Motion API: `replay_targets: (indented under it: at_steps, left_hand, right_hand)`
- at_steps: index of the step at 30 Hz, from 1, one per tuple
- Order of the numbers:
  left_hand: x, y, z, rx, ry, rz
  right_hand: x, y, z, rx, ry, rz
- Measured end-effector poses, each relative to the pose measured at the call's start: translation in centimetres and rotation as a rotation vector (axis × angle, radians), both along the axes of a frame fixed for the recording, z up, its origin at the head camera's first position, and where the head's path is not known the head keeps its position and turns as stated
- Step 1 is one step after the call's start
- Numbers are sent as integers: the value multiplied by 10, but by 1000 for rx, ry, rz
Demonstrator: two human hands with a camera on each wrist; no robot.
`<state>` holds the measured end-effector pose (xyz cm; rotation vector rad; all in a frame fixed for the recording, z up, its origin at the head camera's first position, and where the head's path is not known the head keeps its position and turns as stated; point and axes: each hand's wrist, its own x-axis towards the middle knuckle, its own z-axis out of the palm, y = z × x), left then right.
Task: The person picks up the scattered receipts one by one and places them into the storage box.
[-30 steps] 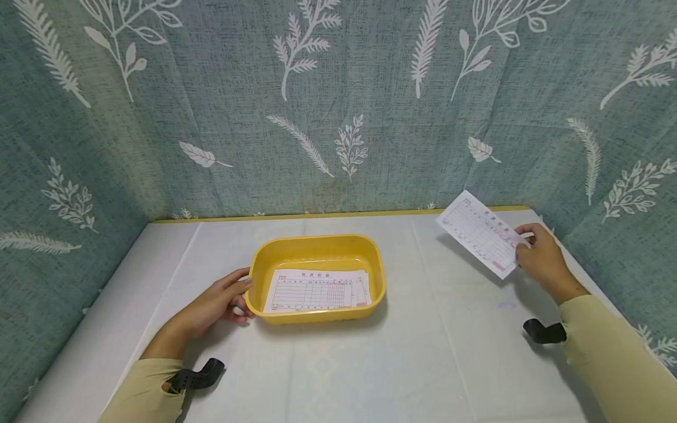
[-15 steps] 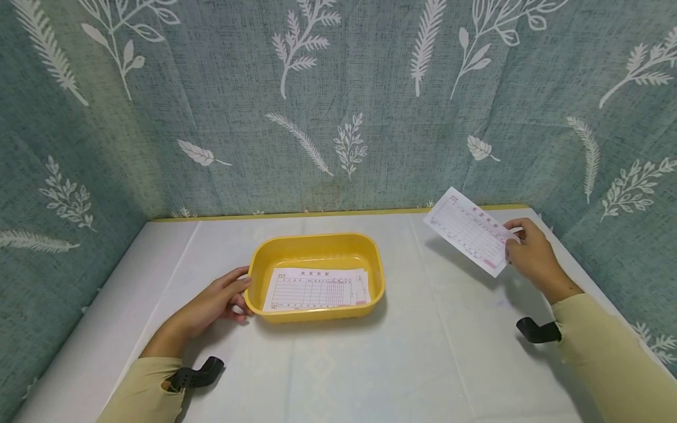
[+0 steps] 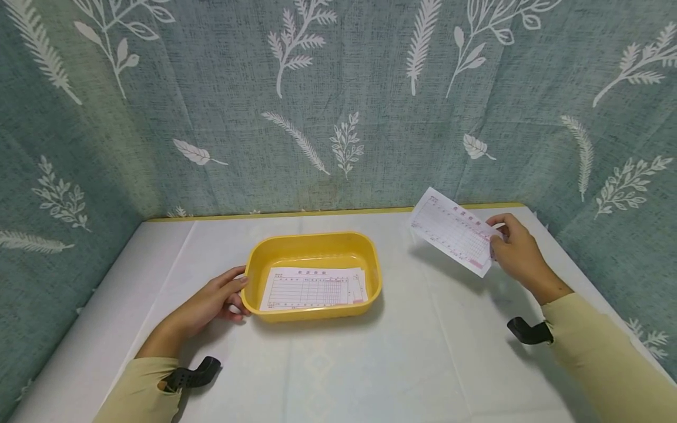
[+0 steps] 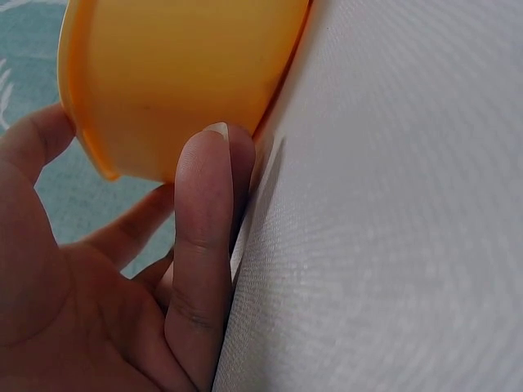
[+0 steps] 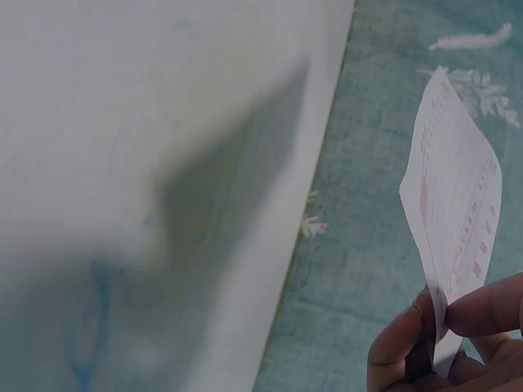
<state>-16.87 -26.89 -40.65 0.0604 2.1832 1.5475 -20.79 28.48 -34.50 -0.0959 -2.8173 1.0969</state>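
A yellow plastic basin [image 3: 309, 316] stands on the white table, holding several printed receipt slips [image 3: 309, 289]. My left hand [image 3: 211, 302] grips the basin's left end, its thumb at the rim and fingers against the outer wall; in the left wrist view the fingers [image 4: 204, 188] sit low beside the wall. My right hand [image 3: 518, 249] pinches a single receipt slip [image 3: 449, 229] by its right end between thumb and fingers. Tilted, this slip hangs above the table, right of the basin. In the right wrist view the slip [image 5: 462, 188] bends slightly above the pinch.
The white-covered table [image 3: 338, 376] ends at a yellowish back edge [image 3: 338, 212]. Green leaf-patterned cloth [image 3: 238, 117] rises behind it and at both sides. A black wrist mount [image 3: 193, 374] sits on the left forearm, another black mount [image 3: 529, 331] on the right.
My right hand has moved left with the receipt slip, bringing it closer to the basin. The left hand keeps its place at the basin's end; the whole head view has shifted slightly.
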Motion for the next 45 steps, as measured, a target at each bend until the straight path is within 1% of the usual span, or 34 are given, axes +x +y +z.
replay_targets:
  at_steps: [3, 13, 21, 26, 32, 41, 45]
  left_hand:
    - [0, -1, 0, 5, 0, 6]
    - [0, -1, -1, 13, 12, 0]
    - [0, 0, -1, 2, 9, 0]
    - [1, 0, 0, -1, 11, -1]
    - [1, 0, -1, 4, 5, 6]
    - [0, 0, -1, -2, 4, 9]
    - [0, 1, -1, -6, 0, 11]
  right_hand:
    - [1, -5, 2, -4, 10, 20]
    - [8, -24, 5, -14, 28, 50]
    - [14, -35, 6, -45, 54, 120]
    - [18, -42, 9, -75, 40, 142]
    - [23, -49, 12, -77, 27, 164]
    - [28, -59, 15, -86, 74, 221]
    - [29, -65, 16, -97, 80, 241]
